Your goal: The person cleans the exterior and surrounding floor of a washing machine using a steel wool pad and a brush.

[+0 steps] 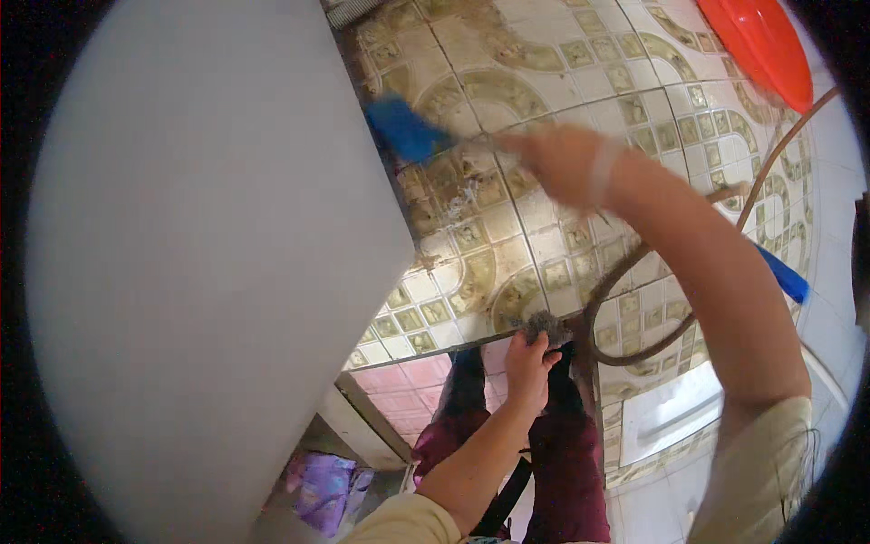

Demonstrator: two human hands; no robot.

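Observation:
My right hand [562, 163] reaches out over the patterned floor tiles [507, 227], blurred by motion. It grips the pale handle of a blue brush [403, 127], whose head lies near the edge of a big white panel [208, 272]. My left hand [530, 363] is lower down at the edge of the tiled step. Its fingers are closed on a grey wad of steel wool [542, 324] that rests on that edge. Grey dirt streaks the tiles between the two hands.
A brown hose [634, 313] loops on the tiles beside my left hand and runs to the upper right. A red basin [761, 45] stands at the top right. A blue handle [784, 276] pokes out behind my right arm. Pink tiles [408, 381] and purple cloth [322, 480] lie below.

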